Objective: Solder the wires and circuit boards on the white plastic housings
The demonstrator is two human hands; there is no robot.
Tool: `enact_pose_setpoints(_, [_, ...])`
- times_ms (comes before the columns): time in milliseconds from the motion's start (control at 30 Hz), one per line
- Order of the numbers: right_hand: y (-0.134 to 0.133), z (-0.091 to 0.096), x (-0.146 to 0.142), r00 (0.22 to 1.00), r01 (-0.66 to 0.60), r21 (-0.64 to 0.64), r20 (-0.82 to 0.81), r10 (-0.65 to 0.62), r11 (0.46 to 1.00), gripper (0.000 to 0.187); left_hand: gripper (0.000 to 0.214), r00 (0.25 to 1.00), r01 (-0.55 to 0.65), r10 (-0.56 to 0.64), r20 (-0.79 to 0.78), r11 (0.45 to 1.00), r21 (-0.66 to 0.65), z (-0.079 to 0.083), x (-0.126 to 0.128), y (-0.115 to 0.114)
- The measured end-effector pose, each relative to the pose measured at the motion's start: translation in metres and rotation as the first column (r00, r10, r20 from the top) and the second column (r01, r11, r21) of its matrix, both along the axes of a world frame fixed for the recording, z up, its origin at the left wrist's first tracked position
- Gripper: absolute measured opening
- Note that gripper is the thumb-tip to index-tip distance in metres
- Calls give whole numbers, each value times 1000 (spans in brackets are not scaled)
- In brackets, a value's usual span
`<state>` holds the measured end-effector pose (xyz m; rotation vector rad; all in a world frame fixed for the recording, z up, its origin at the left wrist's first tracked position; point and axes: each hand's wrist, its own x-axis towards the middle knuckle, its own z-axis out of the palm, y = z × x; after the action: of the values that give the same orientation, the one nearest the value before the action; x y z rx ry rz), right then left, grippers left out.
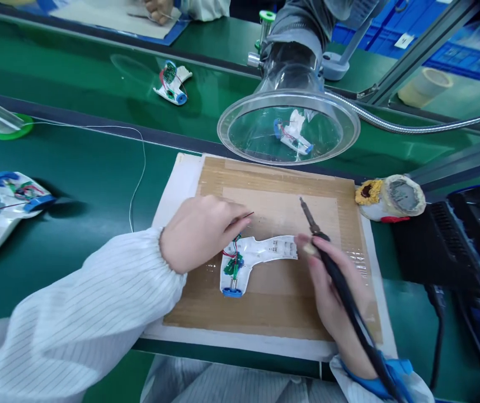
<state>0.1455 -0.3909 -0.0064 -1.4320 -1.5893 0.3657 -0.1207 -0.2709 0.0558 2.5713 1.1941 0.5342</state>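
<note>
My left hand (202, 230) is over the left part of the cardboard-covered work board (273, 310), its thumb and forefinger pinching a thin dark wire (249, 214) whose tip sticks out past them. Just below those fingers lies a white plastic gun-shaped housing (260, 252), open side up, with a green circuit board (234, 263), red and green wires and a blue end piece (231, 292). My right hand (340, 302) is closed round a soldering iron (331, 266). The iron's tip points up and away, apart from the housing. Something small and pale shows at the right fingertips, too blurred to name.
A clear fume hood (223, 131) hangs beyond the board. Similar housings lie at the left (17, 198) and on the far belt (173, 84). A tip-cleaning holder (403, 196) and black equipment (437, 246) stand right. Across the bench shows another person's hand (160, 10).
</note>
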Motion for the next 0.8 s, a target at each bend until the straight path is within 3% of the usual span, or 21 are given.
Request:
enact_pose_setpoints(133, [11,-8,-3,978,-119,-101,159,135,988,42,23,968,138,-83,238,965,-223,6,6,2])
enact_pose_setpoints(233, [11,-10,-1,973,-155,-94,161,169,983,45,26,922,258,-154,356,929,-265,11,6,-1])
enact_pose_setpoints(400, [6,-7,-6,981,-115,-75,150,125,991,43,32,941,279,-239,240,948,-151,4,9,-14])
enact_pose_setpoints(533, [4,-4,-13,988,-62,-84,137,73,995,41,32,974,221,-214,73,970,-99,5,8,-16])
enact_pose_setpoints(633, [6,-6,-11,983,-86,-64,157,95,994,44,29,980,198,-196,37,979,-43,4,7,-16])
enact_pose_setpoints(800, [11,-9,-5,964,-176,-26,200,177,984,52,31,979,177,-195,63,961,213,-19,16,-26])
